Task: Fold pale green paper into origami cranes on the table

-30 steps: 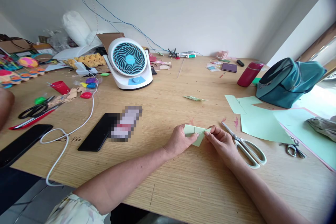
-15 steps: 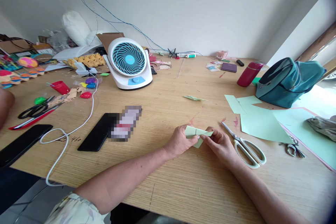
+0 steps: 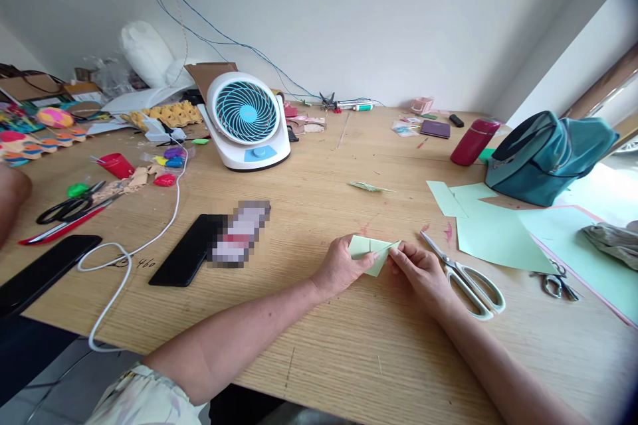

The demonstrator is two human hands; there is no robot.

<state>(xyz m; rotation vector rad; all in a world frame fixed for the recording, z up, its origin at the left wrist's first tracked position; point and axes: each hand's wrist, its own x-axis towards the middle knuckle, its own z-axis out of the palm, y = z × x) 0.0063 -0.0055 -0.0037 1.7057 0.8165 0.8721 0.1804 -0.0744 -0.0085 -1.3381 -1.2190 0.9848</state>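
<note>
Both hands pinch the folded green paper (image 3: 371,254) I see near the bench's (image 3: 319,345) front edge: left hand (image 3: 341,267) closes its fingers on the paper's left end, right hand (image 3: 421,272) nips the pointed right tip. White-handled scissors (image 3: 466,277) lie just beside.

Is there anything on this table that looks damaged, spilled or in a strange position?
Nothing looks damaged. Small reddish stains mark the wooden table beside the open white-handled scissors. A white cable hangs over the near edge. Both hands, left hand and right hand, pinch the folded green paper.
</note>
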